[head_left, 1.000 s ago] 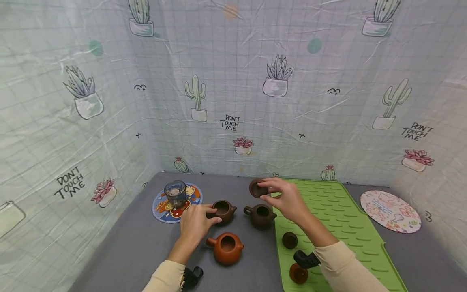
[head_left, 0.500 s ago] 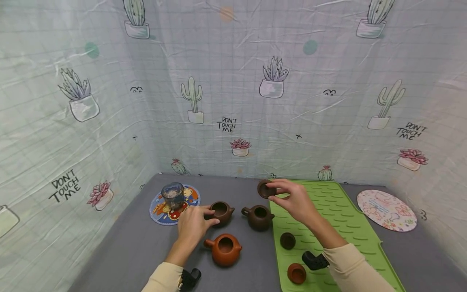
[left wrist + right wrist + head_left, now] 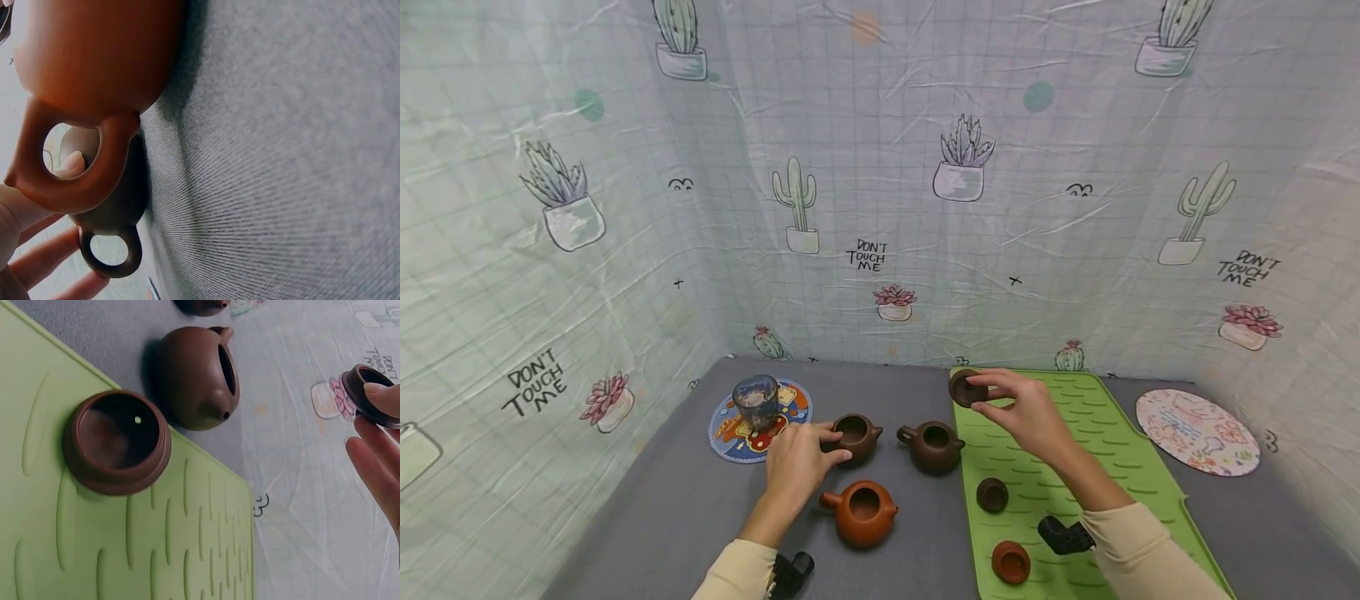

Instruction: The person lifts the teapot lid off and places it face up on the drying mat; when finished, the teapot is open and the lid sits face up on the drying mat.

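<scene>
At the middle-left of the head view, my left hand (image 3: 796,458) holds a dark brown teapot (image 3: 863,450) at its handle side; the teapot is lidless and sits on the table. The left wrist view shows this thumb (image 3: 72,164) on the pot's body, partly behind the orange-brown teapot's handle (image 3: 109,187). My right hand (image 3: 1026,412) pinches a dark brown teapot lid (image 3: 961,390) in the air, hollow side up, above the green mat's far left corner. A second dark brown teapot (image 3: 934,460) stands between the hands, uncovered. Nearest me is the orange-brown teapot (image 3: 865,533), likewise uncovered.
On the green mat (image 3: 1075,433) lie a dark brown lid (image 3: 992,497) and a reddish-brown lid (image 3: 1011,564), both hollow side up. A glass cup (image 3: 756,404) stands on a colourful round coaster (image 3: 793,396) at the back left. A floral round mat (image 3: 1195,433) lies far right.
My right hand has carried the lid rightward, from behind the second dark teapot to over the green mat's corner. The left hand stays on its teapot. The view has shifted slightly.
</scene>
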`<action>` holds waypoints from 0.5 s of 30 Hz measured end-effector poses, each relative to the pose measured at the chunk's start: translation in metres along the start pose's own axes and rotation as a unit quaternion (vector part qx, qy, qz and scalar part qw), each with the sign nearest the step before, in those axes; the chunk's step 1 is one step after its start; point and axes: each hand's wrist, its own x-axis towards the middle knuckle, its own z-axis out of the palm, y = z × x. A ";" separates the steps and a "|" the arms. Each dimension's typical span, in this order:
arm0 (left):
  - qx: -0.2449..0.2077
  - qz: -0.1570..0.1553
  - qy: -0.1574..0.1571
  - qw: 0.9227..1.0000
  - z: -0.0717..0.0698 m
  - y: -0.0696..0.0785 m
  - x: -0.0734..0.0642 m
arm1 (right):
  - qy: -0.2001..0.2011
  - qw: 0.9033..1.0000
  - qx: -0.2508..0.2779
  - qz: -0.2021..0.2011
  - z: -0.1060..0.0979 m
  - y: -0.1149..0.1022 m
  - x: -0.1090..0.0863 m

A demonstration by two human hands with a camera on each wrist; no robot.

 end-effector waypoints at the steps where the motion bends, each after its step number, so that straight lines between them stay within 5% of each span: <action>1: 0.000 0.000 -0.001 1.000 0.000 0.000 0.000 | -0.001 1.000 -0.003 0.003 -0.001 0.001 0.000; 15: -0.005 0.014 0.009 1.000 0.000 -0.002 0.001 | 0.005 1.000 -0.006 -0.003 -0.004 0.014 -0.008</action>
